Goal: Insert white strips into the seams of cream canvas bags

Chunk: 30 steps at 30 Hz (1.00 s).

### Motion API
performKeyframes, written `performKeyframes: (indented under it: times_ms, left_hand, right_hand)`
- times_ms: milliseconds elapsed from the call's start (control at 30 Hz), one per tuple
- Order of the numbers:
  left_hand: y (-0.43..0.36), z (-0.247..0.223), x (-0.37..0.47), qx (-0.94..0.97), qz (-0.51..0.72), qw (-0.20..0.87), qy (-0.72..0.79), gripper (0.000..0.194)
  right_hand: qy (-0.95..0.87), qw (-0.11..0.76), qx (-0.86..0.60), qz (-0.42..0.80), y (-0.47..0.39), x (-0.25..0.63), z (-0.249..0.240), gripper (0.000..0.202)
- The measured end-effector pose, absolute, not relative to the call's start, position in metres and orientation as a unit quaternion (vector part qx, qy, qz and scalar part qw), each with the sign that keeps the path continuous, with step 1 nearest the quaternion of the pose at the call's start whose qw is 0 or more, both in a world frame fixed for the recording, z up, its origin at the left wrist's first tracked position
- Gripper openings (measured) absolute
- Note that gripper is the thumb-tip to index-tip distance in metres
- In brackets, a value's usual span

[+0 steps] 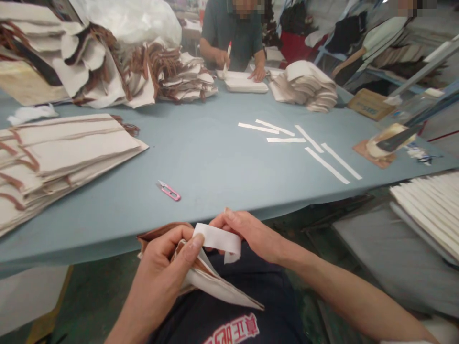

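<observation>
Just over the table's front edge, my left hand [168, 260] is closed, its thumb pressing one end of a white strip [217, 237] against a folded cream cloth piece with brown edging [215, 286]. The strip runs to the right and curls down at its loose end. My right hand [247, 231] is beside it, fingers bent and partly hidden behind the strip, thumb above them. Whether those fingers grip anything is hidden. Pink thread snips [169, 190] lie on the table beyond my left hand.
Several white strips [327, 165] lie on the blue table [201, 153]. Stacked cream cloth pieces [71, 157] are at left, with more piles behind. Opposite, a person [231, 43] holds a red-and-white pen [228, 55] over a cloth stack [245, 82]. A tape roll [389, 138] stands right.
</observation>
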State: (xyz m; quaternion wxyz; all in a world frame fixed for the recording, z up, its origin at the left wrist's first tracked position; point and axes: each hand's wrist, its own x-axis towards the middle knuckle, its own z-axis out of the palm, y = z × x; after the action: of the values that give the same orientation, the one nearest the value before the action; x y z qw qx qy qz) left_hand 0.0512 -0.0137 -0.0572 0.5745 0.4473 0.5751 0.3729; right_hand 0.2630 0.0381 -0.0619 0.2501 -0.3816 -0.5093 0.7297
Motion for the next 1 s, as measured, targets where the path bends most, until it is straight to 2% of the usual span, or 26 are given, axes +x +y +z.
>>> performKeyframes:
  times_ms: [200,333,433,500,633,767,1000]
  left_hand:
    - [-0.016,-0.057,0.046,0.481,0.381,0.557,0.56,0.051]
    - [-0.021,-0.051,0.045,0.496,0.393,0.511,0.582,0.043]
    - [-0.023,-0.058,0.035,0.557,0.379,0.432,0.6,0.037]
    - [-0.025,-0.067,0.027,0.564,0.383,0.412,0.605,0.045]
    - [-0.036,-0.077,0.022,0.462,0.408,0.508,0.602,0.064]
    - [-0.039,-0.075,0.03,0.368,0.438,0.551,0.608,0.078]
    - [-0.028,-0.077,0.033,0.29,0.418,0.612,0.605,0.059]
  right_hand:
    - [-0.539,0.278,-0.418,0.676,0.034,0.245,-0.051,0.06]
    - [-0.518,0.296,-0.413,0.688,0.031,0.237,-0.057,0.056]
    - [-0.514,0.3,-0.412,0.689,0.032,0.236,-0.059,0.055]
    - [-0.502,0.306,-0.418,0.692,0.031,0.236,-0.059,0.056]
    - [-0.473,0.3,-0.424,0.712,0.025,0.233,-0.066,0.059]
    - [-0.454,0.305,-0.413,0.728,0.016,0.231,-0.081,0.056]
    - [-0.515,0.346,-0.463,0.633,0.006,0.235,-0.076,0.033]
